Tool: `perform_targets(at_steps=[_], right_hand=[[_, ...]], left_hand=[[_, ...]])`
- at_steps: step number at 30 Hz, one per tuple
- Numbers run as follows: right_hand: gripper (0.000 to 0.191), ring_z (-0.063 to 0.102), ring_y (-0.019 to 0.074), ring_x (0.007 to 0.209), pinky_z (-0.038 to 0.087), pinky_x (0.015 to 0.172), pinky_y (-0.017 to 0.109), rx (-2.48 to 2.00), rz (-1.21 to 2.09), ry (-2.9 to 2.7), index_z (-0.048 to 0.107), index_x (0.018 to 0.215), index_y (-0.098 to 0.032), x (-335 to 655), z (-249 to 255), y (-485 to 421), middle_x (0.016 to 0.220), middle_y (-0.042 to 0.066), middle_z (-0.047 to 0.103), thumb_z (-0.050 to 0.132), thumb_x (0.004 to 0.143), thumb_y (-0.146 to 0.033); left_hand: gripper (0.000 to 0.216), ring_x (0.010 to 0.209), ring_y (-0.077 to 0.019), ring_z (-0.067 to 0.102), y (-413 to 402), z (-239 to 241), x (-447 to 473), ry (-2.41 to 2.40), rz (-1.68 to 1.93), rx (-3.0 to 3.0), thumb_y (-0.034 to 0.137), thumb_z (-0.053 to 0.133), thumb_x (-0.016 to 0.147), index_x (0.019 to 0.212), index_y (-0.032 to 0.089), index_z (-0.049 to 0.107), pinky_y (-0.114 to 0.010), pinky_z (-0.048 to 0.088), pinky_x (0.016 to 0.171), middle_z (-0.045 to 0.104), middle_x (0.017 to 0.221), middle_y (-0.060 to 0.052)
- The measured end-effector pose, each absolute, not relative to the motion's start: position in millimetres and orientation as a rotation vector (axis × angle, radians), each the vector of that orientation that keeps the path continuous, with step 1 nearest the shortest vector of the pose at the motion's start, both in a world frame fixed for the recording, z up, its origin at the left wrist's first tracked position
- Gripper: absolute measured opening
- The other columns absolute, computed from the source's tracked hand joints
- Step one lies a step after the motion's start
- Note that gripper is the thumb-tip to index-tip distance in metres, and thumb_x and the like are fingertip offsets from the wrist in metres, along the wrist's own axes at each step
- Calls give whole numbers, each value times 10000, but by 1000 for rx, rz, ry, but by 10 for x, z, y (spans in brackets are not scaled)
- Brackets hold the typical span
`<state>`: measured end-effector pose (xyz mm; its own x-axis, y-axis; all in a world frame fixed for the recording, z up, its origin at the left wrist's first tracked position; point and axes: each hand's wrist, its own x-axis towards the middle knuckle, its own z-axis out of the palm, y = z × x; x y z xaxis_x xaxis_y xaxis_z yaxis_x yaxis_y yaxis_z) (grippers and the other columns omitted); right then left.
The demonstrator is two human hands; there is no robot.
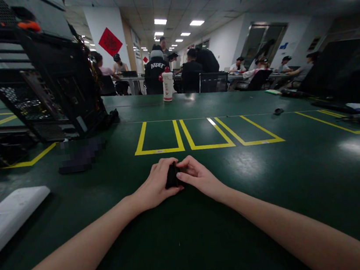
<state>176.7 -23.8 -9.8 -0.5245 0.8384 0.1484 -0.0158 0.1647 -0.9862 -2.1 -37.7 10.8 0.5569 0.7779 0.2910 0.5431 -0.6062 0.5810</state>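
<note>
Near the middle of the green table, both hands meet at a small black object (171,177), dark and blocky, whose kind I cannot make out. My left hand (153,186) is wrapped round it from the left, fingers over the top and thumb low at the front. From the right, my right hand (202,178) grips the object's edge, thumb and bent fingers closed on it. The fingers hide part of the object. Just beyond the hands, yellow tape outlines (160,151) mark the green table (194,244).
On the left stand an open black computer case (60,84) and a white power strip (12,221). A pixelated dark item (81,157) lies beside them. A white bottle with a red lid (167,85) stands at the far edge. Several people sit at desks behind.
</note>
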Motion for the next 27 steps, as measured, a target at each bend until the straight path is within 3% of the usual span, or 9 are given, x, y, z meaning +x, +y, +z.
perform_targets(at_steps=[8,20,27], right_hand=[[269,525,171,959,448,829,352,-886,1409,-1733,464,1012,-206,1749,-109,-210,1043,41,495,549,771,-287],[194,544,156,898,467,779,333,-817,1429,-1700,476,938,-226,1760,-95,-241,971,9,507,558,768,-271],[265,523,177,962,455,816,363,-887,1416,-1734,469,1032,-226,1761,-100,-219,1051,33,500,534,781,-284]], left_hand=[[565,1053,-246,433,-324,4,-7,1077,794,2412,265,627,720,1186,233,308,-430,374,899,424,1151,-74],[533,1066,-248,433,-375,106,-21,1074,736,2361,267,601,746,1191,248,310,-439,382,897,414,1173,-73],[552,1046,-254,442,-357,64,-12,1101,750,2366,273,615,731,1191,242,312,-435,402,871,418,1163,-73]])
